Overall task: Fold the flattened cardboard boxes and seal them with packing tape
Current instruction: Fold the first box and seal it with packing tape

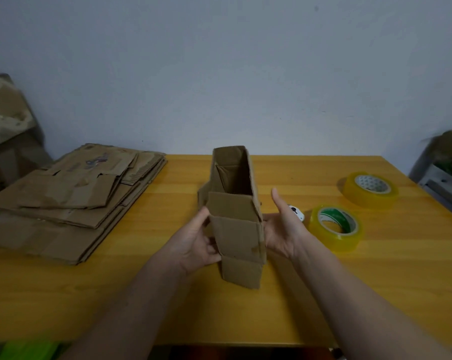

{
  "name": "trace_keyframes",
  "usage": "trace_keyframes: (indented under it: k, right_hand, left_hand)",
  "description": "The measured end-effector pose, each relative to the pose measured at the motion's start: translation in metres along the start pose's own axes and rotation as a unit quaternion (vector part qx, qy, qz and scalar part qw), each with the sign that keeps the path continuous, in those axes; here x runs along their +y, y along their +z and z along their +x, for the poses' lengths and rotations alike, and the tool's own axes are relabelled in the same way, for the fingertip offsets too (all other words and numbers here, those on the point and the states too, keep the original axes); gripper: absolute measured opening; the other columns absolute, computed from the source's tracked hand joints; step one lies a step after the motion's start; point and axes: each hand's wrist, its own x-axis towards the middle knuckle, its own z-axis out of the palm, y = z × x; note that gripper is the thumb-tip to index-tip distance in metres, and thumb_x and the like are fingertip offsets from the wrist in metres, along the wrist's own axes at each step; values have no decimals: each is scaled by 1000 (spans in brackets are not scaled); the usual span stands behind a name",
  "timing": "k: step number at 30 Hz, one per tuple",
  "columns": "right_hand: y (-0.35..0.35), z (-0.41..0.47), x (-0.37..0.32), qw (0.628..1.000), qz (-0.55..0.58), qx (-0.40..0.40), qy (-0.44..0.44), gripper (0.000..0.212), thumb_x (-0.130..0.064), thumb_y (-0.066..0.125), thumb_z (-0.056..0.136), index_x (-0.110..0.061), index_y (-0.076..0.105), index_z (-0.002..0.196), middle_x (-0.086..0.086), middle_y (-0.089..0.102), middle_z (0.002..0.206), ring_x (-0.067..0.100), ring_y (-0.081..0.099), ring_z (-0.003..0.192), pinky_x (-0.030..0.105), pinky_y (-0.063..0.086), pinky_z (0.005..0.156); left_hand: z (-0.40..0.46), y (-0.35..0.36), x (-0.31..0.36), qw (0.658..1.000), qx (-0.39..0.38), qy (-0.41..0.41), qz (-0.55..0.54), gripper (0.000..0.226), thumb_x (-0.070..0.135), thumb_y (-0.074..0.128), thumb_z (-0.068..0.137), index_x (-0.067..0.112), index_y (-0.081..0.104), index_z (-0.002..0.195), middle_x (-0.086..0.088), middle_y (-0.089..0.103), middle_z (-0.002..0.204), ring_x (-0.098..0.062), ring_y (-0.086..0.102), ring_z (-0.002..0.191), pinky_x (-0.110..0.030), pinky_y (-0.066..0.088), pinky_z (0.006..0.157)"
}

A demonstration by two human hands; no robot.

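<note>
The left hand (197, 240) grips the near-left side of a half-opened cardboard box (235, 211); the right hand (282, 224), thumb up, cups its right side (fingers hidden, probably pressing the wall). The box sits mid-worktop (323, 294), long axis running away from the person, opening upward. Beyond: two tape rolls (335, 227) right, flattened boxes (71, 201) left.
</note>
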Motion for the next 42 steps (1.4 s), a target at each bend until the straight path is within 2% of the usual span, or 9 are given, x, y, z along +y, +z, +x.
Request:
trace_keyframes:
  k: [5, 11, 18, 23, 31, 35, 37, 39, 42]
  right_hand:
    - [4, 2, 8, 995, -49, 84, -31, 58, -51, 48, 93, -4, 52, 127, 21, 67, 109, 31, 71, 88, 38, 57, 63]
    - [3, -5, 10, 887, -416, 191, -61, 35, -24, 44, 101, -8, 60, 74, 8, 64, 71, 14, 60, 57, 20, 46, 47]
    - [30, -33, -15, 916, -323, 122, -205, 76, -68, 46, 83, -22, 39, 142, 6, 46, 142, 29, 45, 127, 49, 39, 103]
    - [39, -36, -32, 888, -402, 96, -204, 57, -11, 52, 95, -28, 32, 146, 2, 57, 114, 16, 57, 96, 30, 51, 70]
    - [24, -37, -37, 849, -428, 145, -273, 68, -2, 57, 91, -34, 31, 146, 12, 51, 127, 27, 56, 104, 39, 56, 80]
    - [17, -37, -36, 757, -563, 173, -285, 36, -11, 52, 96, -23, 57, 129, 6, 54, 131, 24, 52, 114, 41, 48, 96]
    - [18, -38, -30, 632, -685, 219, -288, 28, -21, 46, 99, -22, 60, 123, 7, 50, 132, 26, 45, 122, 40, 43, 100]
    - [17, -42, -26, 448, -795, 243, -330, 28, -23, 47, 98, -21, 60, 123, 7, 37, 146, 31, 30, 135, 43, 36, 106]
    - [14, -55, -26, 363, -838, 115, -391, 27, -15, 52, 93, -21, 64, 117, 4, 58, 128, 25, 45, 124, 37, 39, 102]
  left_hand:
    - [-1, 10, -3, 1000, 7, -12, 25, 77, 47, 70, 68, 23, 48, 138, -27, 51, 137, -41, 56, 118, -52, 44, 99]
    - [3, 8, -14, 995, 69, -6, 74, 61, 44, 67, 81, 19, 49, 134, -22, 57, 130, -37, 55, 119, -52, 40, 106]
    - [10, 9, -12, 939, 151, 107, 290, 63, 37, 66, 89, 20, 42, 145, -3, 44, 146, -24, 45, 129, -41, 39, 106]
    - [7, 10, -7, 843, 157, 365, 364, 95, 12, 72, 84, 33, 10, 153, 12, 42, 139, 0, 59, 101, -10, 52, 70]
    - [2, 20, -10, 790, 276, 411, 363, 74, 25, 52, 99, 25, 3, 155, 14, 48, 73, -13, 60, 67, -32, 56, 58]
    - [-3, 20, -6, 777, 299, 416, 365, 85, 8, 57, 94, 38, 2, 153, 5, 54, 116, -5, 59, 78, -14, 49, 56]
    - [-4, 19, 0, 689, 313, 402, 515, 83, 11, 60, 91, 40, 12, 152, 0, 22, 155, -17, 40, 132, -34, 47, 101]
    - [-7, 19, 9, 540, 272, 394, 692, 75, 14, 59, 92, 40, 20, 150, 4, 11, 162, -19, 7, 149, -48, 5, 121]
    - [-9, 20, 22, 531, 177, 332, 759, 63, 9, 51, 97, 42, 30, 146, 2, 25, 158, -22, 13, 148, -48, 8, 121]
